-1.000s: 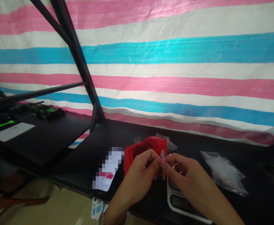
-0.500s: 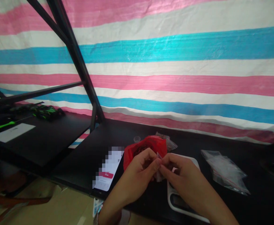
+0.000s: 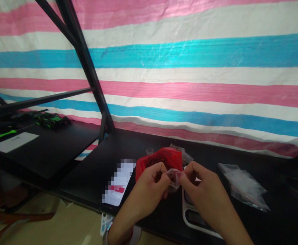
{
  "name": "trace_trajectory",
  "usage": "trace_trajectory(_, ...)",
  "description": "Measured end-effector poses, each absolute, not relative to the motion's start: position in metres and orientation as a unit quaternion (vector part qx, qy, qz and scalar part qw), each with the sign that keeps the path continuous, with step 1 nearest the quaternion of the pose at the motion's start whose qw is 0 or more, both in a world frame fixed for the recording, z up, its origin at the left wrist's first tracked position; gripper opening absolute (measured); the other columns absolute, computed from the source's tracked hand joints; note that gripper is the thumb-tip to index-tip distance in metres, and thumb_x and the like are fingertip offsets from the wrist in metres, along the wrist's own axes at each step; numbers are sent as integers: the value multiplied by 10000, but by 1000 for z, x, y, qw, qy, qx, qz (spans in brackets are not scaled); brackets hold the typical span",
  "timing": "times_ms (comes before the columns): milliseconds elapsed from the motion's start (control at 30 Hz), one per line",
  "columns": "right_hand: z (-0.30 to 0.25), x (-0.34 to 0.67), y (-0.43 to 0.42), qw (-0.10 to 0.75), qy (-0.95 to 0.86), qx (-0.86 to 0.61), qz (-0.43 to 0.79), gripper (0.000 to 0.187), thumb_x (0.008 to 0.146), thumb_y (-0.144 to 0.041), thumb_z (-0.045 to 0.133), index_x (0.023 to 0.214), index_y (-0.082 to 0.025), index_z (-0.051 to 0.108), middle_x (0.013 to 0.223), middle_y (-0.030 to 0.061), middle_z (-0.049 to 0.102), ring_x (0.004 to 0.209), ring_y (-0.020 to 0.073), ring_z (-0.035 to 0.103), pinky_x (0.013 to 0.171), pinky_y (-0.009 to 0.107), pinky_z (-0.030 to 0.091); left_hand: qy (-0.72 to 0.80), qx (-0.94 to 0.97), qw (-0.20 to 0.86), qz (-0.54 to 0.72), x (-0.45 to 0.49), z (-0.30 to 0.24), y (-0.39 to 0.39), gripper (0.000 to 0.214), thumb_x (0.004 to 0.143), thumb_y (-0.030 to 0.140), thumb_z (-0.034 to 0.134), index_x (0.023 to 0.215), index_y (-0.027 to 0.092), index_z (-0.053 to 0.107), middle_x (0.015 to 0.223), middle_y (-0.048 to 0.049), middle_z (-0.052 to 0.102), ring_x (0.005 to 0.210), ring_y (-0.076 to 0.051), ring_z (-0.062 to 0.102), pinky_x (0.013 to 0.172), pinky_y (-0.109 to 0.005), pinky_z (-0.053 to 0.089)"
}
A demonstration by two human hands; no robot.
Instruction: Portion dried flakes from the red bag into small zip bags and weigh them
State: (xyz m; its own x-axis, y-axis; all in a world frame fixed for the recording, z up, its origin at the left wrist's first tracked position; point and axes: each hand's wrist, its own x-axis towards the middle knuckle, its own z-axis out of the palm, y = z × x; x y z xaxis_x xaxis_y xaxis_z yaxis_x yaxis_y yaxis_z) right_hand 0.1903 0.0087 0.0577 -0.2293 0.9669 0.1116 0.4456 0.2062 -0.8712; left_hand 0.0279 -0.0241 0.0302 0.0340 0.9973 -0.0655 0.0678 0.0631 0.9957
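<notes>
My left hand point(image 3: 149, 190) and my right hand point(image 3: 203, 194) meet above the black table point(image 3: 93, 170), each pinching one side of a small clear plastic bag point(image 3: 174, 177) between thumb and forefinger. Both hands are closed on it. Just behind them stands an open red bag point(image 3: 160, 160) with dark small pieces inside. A white digital scale point(image 3: 192, 217) lies partly under my right hand.
A pile of clear zip bags point(image 3: 243, 187) lies to the right. A white sheet point(image 3: 118, 185) lies left of the red bag, a small clear cup point(image 3: 149, 151) behind it. A second black table point(image 3: 44, 146) at left holds green-and-black toy cars point(image 3: 49, 120). Black frame bars point(image 3: 87, 68) rise before a striped tarp.
The small clear bag, held upright between my fingertips before, now hangs spread wider between the two hands. Both hands stay over the scale.
</notes>
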Motion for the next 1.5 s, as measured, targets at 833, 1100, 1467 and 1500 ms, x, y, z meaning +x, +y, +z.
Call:
trace_trajectory(833,0,175,48,453,-653,-506,336,350,874,-465,714,1125,-221,741,1039,91,805,926,284,749,865,409,576,685,556,111,458,-12,7,-6,202,946,247,565,904,230,761,973,-71,753,960,-280,668,905,-435,499)
trace_trajectory(1100,2,164,42,451,-683,-454,354,310,889,-394,729,1150,-235,782,1162,87,806,1041,280,747,982,425,566,684,618,82,379,9,-1,-3,295,957,192,683,1222,256,795,1250,-88,795,1142,-333,625,969,-487,468)
trace_trajectory(1467,-7,161,49,503,-654,-435,361,299,940,-406,654,1145,-231,785,1106,89,818,970,260,765,913,406,597,711,572,164,375,6,5,5,274,1008,188,629,1207,231,812,1185,-97,817,1132,-301,703,1057,-452,496)
trace_trajectory(1500,-7,161,49,503,-648,-442,362,281,933,-423,664,1084,-227,796,1065,86,822,935,259,764,888,399,599,710,575,167,371,6,5,5,275,1007,183,628,1203,233,815,1190,-97,815,1132,-303,704,1061,-455,496)
